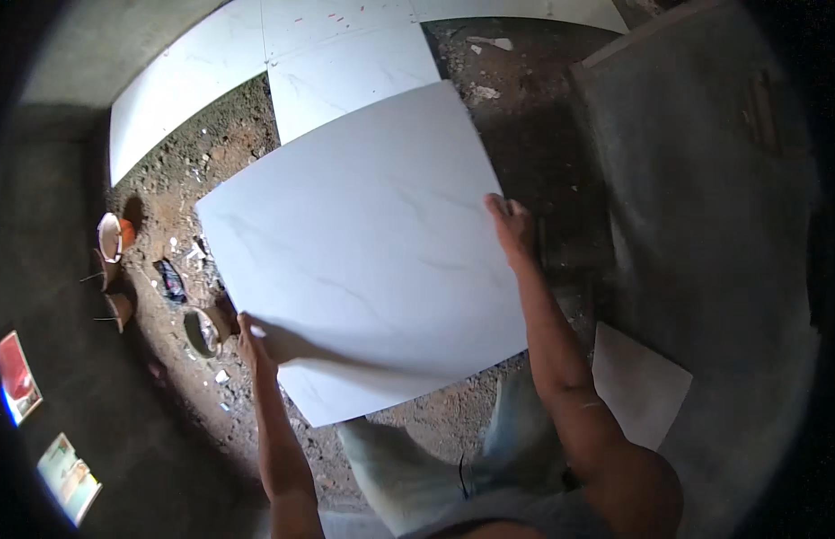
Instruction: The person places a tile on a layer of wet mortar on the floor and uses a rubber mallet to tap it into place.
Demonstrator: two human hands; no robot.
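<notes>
A large white square tile with faint grey veining is held out flat in front of me over the rough floor. My left hand grips its left edge low down, casting a long shadow across its surface. My right hand has its fingers curled on the right edge, higher up. Beyond the held tile are similar white tiles lying on the floor, with bare gritty patches between them. Whether the held tile rests on anything underneath is hidden.
An orange-and-white bucket, brown bowl-like containers, a pale open container and scraps lie left, near a dark wall. A grey concrete surface borders the right side. A loose beige tile lies lower right.
</notes>
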